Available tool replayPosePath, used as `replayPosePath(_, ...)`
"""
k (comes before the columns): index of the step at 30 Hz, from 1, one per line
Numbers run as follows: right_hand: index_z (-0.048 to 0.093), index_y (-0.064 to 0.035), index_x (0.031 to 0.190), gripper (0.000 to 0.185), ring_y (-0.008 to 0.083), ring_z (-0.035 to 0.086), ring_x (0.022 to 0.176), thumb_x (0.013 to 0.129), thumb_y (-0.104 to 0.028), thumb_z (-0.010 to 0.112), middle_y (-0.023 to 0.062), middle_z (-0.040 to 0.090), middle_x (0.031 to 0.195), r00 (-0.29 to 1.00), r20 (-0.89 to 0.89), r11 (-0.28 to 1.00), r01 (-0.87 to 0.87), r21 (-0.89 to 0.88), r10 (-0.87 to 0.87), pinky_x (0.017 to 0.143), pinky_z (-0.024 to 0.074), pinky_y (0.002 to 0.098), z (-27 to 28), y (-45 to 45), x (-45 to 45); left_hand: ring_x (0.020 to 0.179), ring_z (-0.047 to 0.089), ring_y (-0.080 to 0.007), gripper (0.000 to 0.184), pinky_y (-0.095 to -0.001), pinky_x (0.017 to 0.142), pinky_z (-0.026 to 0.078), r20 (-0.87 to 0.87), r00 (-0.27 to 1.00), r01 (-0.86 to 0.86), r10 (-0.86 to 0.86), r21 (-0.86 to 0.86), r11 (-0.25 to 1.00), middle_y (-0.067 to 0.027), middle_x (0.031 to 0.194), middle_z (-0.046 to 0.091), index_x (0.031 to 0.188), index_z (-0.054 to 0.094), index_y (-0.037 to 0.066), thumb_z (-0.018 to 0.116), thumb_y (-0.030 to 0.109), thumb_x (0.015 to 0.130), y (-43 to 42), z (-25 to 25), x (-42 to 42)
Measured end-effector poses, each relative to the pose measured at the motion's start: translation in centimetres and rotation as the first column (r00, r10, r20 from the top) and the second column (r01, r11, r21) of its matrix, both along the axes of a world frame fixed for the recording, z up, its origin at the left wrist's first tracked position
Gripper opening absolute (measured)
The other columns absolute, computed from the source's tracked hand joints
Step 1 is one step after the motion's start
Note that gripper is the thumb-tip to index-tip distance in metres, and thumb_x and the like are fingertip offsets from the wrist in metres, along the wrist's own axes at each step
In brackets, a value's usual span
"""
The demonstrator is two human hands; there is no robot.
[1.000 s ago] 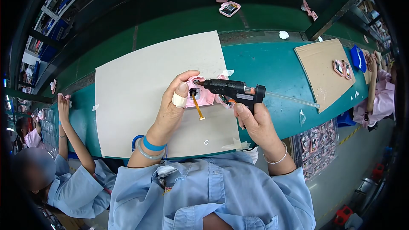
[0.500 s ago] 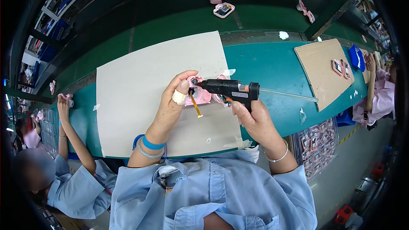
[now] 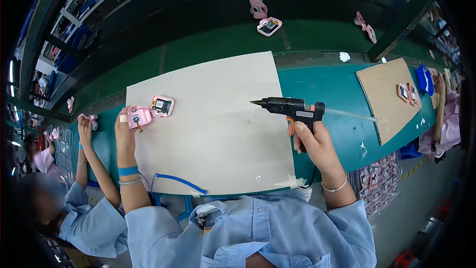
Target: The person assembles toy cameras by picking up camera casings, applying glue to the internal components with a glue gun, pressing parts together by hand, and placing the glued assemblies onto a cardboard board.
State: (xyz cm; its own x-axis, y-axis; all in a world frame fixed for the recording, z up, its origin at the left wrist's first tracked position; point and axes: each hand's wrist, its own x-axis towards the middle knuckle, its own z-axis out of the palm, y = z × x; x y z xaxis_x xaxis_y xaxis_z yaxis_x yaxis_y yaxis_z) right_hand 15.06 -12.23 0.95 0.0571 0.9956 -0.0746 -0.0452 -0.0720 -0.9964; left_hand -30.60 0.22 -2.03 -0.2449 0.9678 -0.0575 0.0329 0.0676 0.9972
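Note:
My right hand point(image 3: 317, 139) is wrapped round the handle of a black hot glue gun point(image 3: 290, 105), with its nozzle pointing left over the board. A clear glue stick point(image 3: 352, 114) sticks out of the gun's back end. At the board's left edge, my left hand point(image 3: 124, 131) grips one half of an opened pink plastic casing point(image 3: 139, 117). A short amber ribbon cable point(image 3: 140, 129) hangs from that half. Beside it lies the other half point(image 3: 162, 105), with a dark, silvery part and wires inside.
A beige board point(image 3: 218, 134) is taped to the green table point(image 3: 317, 84). Brown cardboard point(image 3: 386, 104) carries more pink casings at right. Opened casings point(image 3: 269, 27) lie beyond the table. A blue cord point(image 3: 181, 181) crosses the front edge. Co-workers sit at left and right.
My left hand has carried the pink casing from under the nozzle to the board's left side. The glue gun, still in my right hand, is now apart from the casing.

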Motion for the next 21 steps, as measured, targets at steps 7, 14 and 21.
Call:
replayPosePath(7, 0.048, 0.0023, 0.115, 0.029, 0.0083, 0.05, 0.055, 0.094, -0.017, 0.051, 0.0071, 0.06, 0.085, 0.997, -0.043, 0.998, 0.06, 0.002, -0.06, 0.046, 0.0423, 0.0193, 0.0, 1.2, 1.5, 0.099, 0.056, -0.027, 0.025, -0.0318, 0.087, 0.044, -0.811, 0.471, -0.018, 0.349, 0.386, 0.922, -0.0127, 0.11, 0.06, 0.111, 0.058, 0.0, 0.051, 0.014, 0.092, 6.0, 2.8, 1.2)
replayPosePath(14, 0.048, 0.0009, 0.117, 0.029, 0.0084, 0.051, 0.058, 0.094, -0.016, 0.051, 0.0077, 0.06, 0.087, 0.993, -0.083, 0.995, 0.085, -0.053, -0.089, 0.049, 0.043, 0.0193, -0.9, 0.9, 3.4, 0.1, 0.057, -0.0263, 0.026, -0.0314, 0.087, 0.045, -0.799, 0.599, 0.465, -0.051, 0.296, 0.834, -0.0117, 0.114, 0.06, 0.113, 0.058, 0.002, 0.055, 0.015, 0.091, 16.9, 8.3, 22.4)
replayPosePath(21, 0.049, -0.0018, 0.118, 0.028, 0.009, 0.051, 0.061, 0.094, -0.014, 0.052, 0.0075, 0.061, 0.09, 0.982, -0.141, 0.988, 0.113, -0.101, -0.127, 0.053, 0.0444, 0.0203, -1.4, 0.6, 4.9, 0.114, 0.053, -0.0295, 0.048, -0.0332, 0.094, 0.043, -0.864, 0.395, 0.601, -0.312, -0.014, 0.799, -0.0153, 0.127, 0.053, 0.126, 0.052, 0.003, 0.063, 0.027, 0.086, 31.5, 4.7, 34.4)
